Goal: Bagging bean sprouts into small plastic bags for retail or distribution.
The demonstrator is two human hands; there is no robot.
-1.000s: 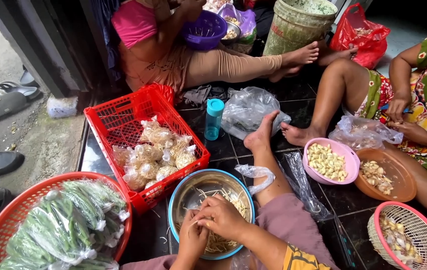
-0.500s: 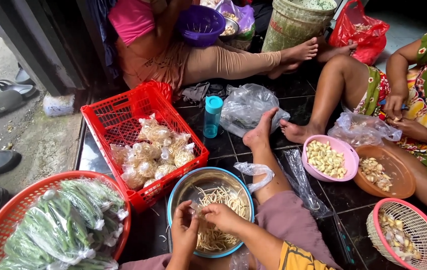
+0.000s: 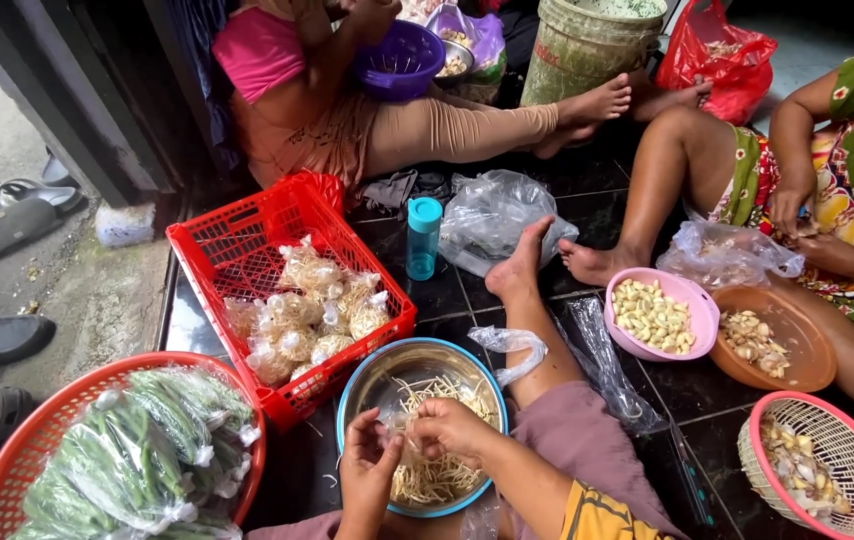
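Bean sprouts [image 3: 437, 470] in metal bowl [image 3: 367, 375], pinched between left hand [image 3: 367, 470] and right hand [image 3: 452, 428].

My left hand [image 3: 367, 470] and right hand [image 3: 447, 428] work pale sprouts [image 3: 442, 478] over a blue-rimmed steel bowl [image 3: 387, 370]; lower left, green beans [image 3: 137, 455] fill a red basket [image 3: 7, 460].

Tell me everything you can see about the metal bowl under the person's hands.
The metal bowl is round and shiny, steel by its look, with a blue rim. It stands upright on the dark tiled floor, beside the red crate and the person's leg. Pale, thin bean sprouts lie inside. The left hand and right hand work above it, holding a small clear bag.
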